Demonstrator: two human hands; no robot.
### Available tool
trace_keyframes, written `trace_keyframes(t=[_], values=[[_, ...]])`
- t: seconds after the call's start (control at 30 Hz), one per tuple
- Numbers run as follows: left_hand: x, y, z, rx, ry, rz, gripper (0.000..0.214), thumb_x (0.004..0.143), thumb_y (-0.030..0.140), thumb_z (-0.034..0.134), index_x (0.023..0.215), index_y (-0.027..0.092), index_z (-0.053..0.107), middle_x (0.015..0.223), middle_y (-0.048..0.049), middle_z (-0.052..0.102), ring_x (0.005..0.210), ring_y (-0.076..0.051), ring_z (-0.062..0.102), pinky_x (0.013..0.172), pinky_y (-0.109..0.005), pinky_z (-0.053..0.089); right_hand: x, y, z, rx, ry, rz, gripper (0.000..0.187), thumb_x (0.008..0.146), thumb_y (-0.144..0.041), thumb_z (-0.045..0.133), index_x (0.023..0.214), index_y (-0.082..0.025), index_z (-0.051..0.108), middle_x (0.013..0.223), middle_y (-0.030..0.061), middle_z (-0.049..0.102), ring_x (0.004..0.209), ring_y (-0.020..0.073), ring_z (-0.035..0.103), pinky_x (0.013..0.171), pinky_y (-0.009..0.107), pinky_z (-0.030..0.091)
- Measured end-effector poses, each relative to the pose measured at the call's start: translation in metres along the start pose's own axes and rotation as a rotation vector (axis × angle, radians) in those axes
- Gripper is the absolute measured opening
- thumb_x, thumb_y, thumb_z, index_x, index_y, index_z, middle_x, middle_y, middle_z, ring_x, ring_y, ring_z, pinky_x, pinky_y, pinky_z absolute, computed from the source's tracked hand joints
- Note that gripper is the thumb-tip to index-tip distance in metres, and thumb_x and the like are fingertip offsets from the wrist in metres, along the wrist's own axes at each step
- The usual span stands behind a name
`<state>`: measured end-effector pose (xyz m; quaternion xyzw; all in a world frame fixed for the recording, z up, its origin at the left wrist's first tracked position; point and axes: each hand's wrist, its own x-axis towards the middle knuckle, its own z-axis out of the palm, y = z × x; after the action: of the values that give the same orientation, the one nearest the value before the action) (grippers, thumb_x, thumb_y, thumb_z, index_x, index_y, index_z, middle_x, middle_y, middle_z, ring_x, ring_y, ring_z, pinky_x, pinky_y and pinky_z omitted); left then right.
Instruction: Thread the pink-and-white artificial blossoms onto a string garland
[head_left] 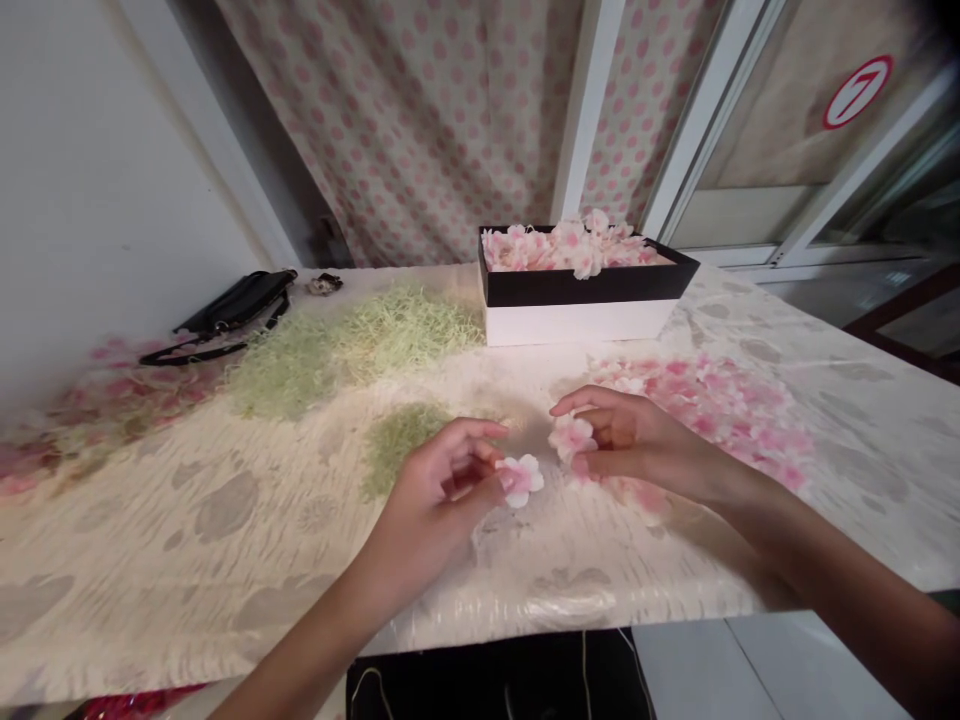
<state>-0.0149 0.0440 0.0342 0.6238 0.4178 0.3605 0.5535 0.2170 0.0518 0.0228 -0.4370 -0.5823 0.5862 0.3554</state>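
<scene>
My left hand [442,490] pinches a pale pink artificial blossom [519,480] between thumb and fingers, above the patterned tablecloth [150,530]. My right hand [626,435] holds a second pink blossom [571,438] at its fingertips, a short gap from the first. Just behind and to the right of my right hand lies a spread of loose pink blossoms [697,405]. A small patch of green shredded filler [397,445] lies behind my left hand.
A black-and-white box [577,315] filled with pink blossoms stands at the back. A larger heap of pale green shreds [352,340] lies to its left. A black bag with a strap [232,310] lies at the far left, beside more pink scatter [112,400]. The table's front edge runs below my arms.
</scene>
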Motion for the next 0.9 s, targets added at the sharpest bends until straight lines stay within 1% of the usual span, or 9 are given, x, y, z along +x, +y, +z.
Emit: trace_keyframes(t=[0.13,0.3,0.37,0.47,0.6,0.67,0.73,0.8,0.9], values=[[-0.006,-0.006,0.003,-0.156,0.012,-0.095,0.018,0.083,0.026,0.07,0.1,0.024,0.064,0.084,0.0017,0.064,0.08,-0.013,0.062,0.075,-0.023,0.045,-0.009,-0.001,0.013,0.007,-0.008,-0.003,0.036,0.078,-0.02,0.073,0.11,-0.025,0.056,0.079,-0.0036,0.058,0.073,0.0109,0.057,0.067,0.023,0.046],[-0.01,-0.013,0.014,-0.423,0.048,-0.215,0.019,0.075,0.023,0.079,0.092,0.024,0.07,0.075,0.0047,0.057,0.081,-0.01,0.057,0.076,-0.02,0.042,-0.024,-0.004,0.032,-0.007,-0.009,0.01,0.041,0.082,-0.02,0.069,0.117,-0.03,0.051,0.081,-0.0049,0.057,0.078,0.0117,0.057,0.071,0.025,0.045],[-0.01,-0.015,0.018,-0.486,0.067,-0.248,0.02,0.074,0.022,0.079,0.091,0.024,0.071,0.075,0.0049,0.056,0.079,-0.009,0.056,0.075,-0.019,0.042,-0.027,-0.005,0.036,-0.052,-0.012,-0.018,0.03,0.083,-0.021,0.068,0.11,-0.029,0.055,0.084,-0.0043,0.056,0.079,0.0117,0.056,0.072,0.025,0.045],[-0.012,-0.018,0.02,-0.549,0.101,-0.267,0.02,0.074,0.023,0.08,0.092,0.024,0.071,0.075,0.0051,0.056,0.077,-0.008,0.055,0.074,-0.018,0.043,-0.031,-0.004,0.036,-0.143,-0.015,-0.043,0.01,0.084,-0.024,0.067,0.091,-0.024,0.061,0.089,-0.0022,0.058,0.083,0.0125,0.058,0.077,0.026,0.047],[-0.017,-0.023,0.02,-0.566,0.153,-0.214,0.02,0.074,0.021,0.081,0.09,0.023,0.07,0.07,0.0062,0.058,0.07,-0.007,0.057,0.07,-0.018,0.046,-0.035,-0.002,0.032,-0.209,-0.031,-0.036,0.008,0.084,-0.03,0.067,0.087,-0.023,0.063,0.087,0.0,0.063,0.083,0.0153,0.063,0.075,0.029,0.051],[-0.02,-0.025,0.019,-0.563,0.168,-0.189,0.02,0.074,0.02,0.08,0.09,0.023,0.069,0.069,0.0066,0.061,0.068,-0.007,0.06,0.069,-0.017,0.046,-0.036,-0.001,0.032,-0.187,0.019,-0.031,0.009,0.086,-0.032,0.064,0.09,-0.024,0.062,0.082,-0.0006,0.065,0.076,0.0148,0.066,0.071,0.029,0.052],[-0.023,-0.027,0.019,-0.558,0.184,-0.178,0.019,0.076,0.021,0.079,0.092,0.024,0.068,0.07,0.0069,0.064,0.068,-0.006,0.062,0.069,-0.016,0.046,-0.036,0.0,0.034,-0.183,0.098,-0.022,0.017,0.087,-0.032,0.063,0.102,-0.027,0.059,0.076,-0.0018,0.068,0.071,0.0159,0.069,0.069,0.03,0.055],[-0.025,-0.028,0.02,-0.558,0.199,-0.182,0.018,0.077,0.022,0.078,0.092,0.024,0.068,0.07,0.0072,0.064,0.069,-0.006,0.062,0.07,-0.015,0.045,-0.036,0.001,0.036,-0.257,0.183,-0.053,0.025,0.084,-0.032,0.066,0.107,-0.028,0.057,0.076,-0.0004,0.071,0.075,0.0191,0.071,0.072,0.033,0.056],[-0.027,-0.028,0.022,-0.565,0.208,-0.195,0.017,0.078,0.022,0.078,0.091,0.023,0.067,0.07,0.0075,0.064,0.07,-0.006,0.063,0.07,-0.016,0.045,-0.037,0.002,0.038,-0.386,0.275,-0.145,0.01,0.083,-0.034,0.068,0.089,-0.027,0.065,0.084,0.0025,0.074,0.08,0.0212,0.072,0.073,0.033,0.057]])
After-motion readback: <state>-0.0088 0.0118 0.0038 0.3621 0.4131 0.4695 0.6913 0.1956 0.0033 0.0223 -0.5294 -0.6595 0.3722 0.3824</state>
